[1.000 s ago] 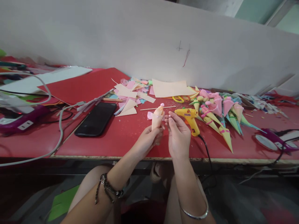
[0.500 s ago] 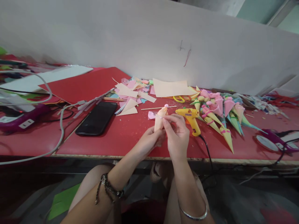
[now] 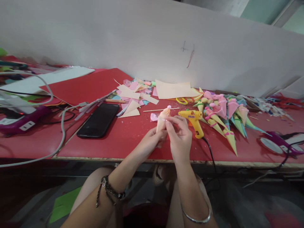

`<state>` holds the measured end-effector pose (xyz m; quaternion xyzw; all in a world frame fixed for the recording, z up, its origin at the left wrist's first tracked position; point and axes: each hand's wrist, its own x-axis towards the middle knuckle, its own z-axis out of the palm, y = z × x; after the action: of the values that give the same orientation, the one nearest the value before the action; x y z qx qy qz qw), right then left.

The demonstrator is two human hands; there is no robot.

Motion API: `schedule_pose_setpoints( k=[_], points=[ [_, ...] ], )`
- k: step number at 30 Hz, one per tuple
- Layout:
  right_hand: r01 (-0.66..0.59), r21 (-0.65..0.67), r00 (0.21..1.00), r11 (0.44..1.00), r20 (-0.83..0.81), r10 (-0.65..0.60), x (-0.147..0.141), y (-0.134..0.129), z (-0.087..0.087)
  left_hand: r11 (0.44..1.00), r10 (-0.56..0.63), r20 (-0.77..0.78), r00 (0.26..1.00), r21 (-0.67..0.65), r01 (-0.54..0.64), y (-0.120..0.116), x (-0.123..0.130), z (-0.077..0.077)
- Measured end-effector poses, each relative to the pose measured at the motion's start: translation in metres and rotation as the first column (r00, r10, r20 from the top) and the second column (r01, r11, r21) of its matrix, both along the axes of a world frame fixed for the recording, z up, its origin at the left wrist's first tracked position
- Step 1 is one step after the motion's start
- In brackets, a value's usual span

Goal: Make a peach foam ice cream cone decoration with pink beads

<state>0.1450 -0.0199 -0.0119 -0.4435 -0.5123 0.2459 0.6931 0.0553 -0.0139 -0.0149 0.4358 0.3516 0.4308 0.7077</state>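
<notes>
Paper cone (image 3: pixel 160 125) grasped in left hand (image 3: pixel 151 139); right hand (image 3: pixel 180 142) at its rim, grip unclear; such fine work calls for steadiness.

Cone (image 3: pixel 161 124) tip hidden in L grip (image 3: pixel 155 138); purple device (image 3: pixel 36 117) cut off, pic's L edge.

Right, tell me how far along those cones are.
Apparently done: the heap of decorated cones on the right. In hand: the left hand holds a cream cone topped with a pink ball, the right hand's fingers at its rim. Left: probably that rim; the cream sheet behind may serve more, number unclear.
</notes>
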Motion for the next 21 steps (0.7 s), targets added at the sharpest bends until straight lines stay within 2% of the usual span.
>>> schedule_pose_setpoints(
  k=[7, 15, 21],
  points=[
    [-0.046, 0.014, 0.997, 0.999, -0.068, 0.047, 0.000, 0.000, 0.000, 0.995, -0.097, 0.077, 0.992, 0.021, 0.096, -0.001, -0.001, 0.005],
    [-0.076, -0.009, 0.992, 0.997, -0.098, 0.075, -0.001, 0.000, 0.000, 0.997, -0.075, 0.075, 0.994, 0.038, 0.072, 0.004, -0.001, -0.006],
    [-0.096, -0.026, 0.988, 0.995, -0.124, 0.092, -0.001, 0.000, -0.001, 0.997, -0.056, 0.071, 0.996, 0.048, 0.053, 0.004, 0.000, -0.004]
  ],
)
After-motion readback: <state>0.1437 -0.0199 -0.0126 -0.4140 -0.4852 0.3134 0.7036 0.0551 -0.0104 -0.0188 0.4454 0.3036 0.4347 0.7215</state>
